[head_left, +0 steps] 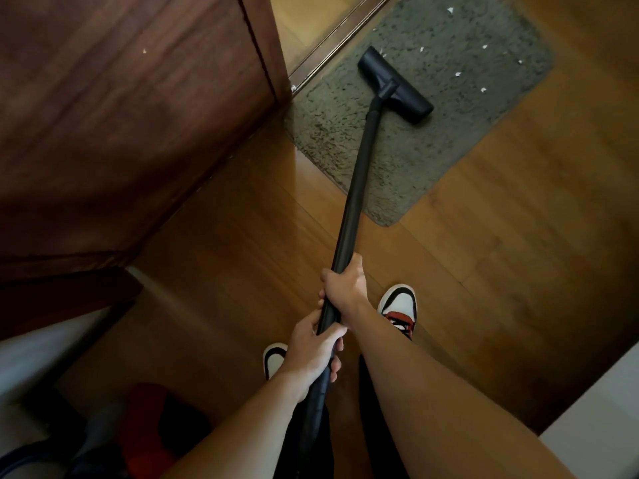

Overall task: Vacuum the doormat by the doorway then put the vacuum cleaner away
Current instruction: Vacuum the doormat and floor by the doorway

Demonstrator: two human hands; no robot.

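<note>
**Floor head on the doormat, door close on the left**

Both hands clench the black wand (356, 188), the right hand (344, 288) ahead of the left hand (313, 356). The floor head (394, 84) rests on the grey doormat (449, 140), toward the edge along the threshold track (332, 41). White scraps (458, 75) dot the mat beyond the head. A wooden door (121, 98) crowds the left. Bare wood floor (518, 219) lies open to the right.

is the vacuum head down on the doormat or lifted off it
Down on it: the vacuum head lies on the doormat, no gap visible beneath; white scraps lie beyond it.
</note>
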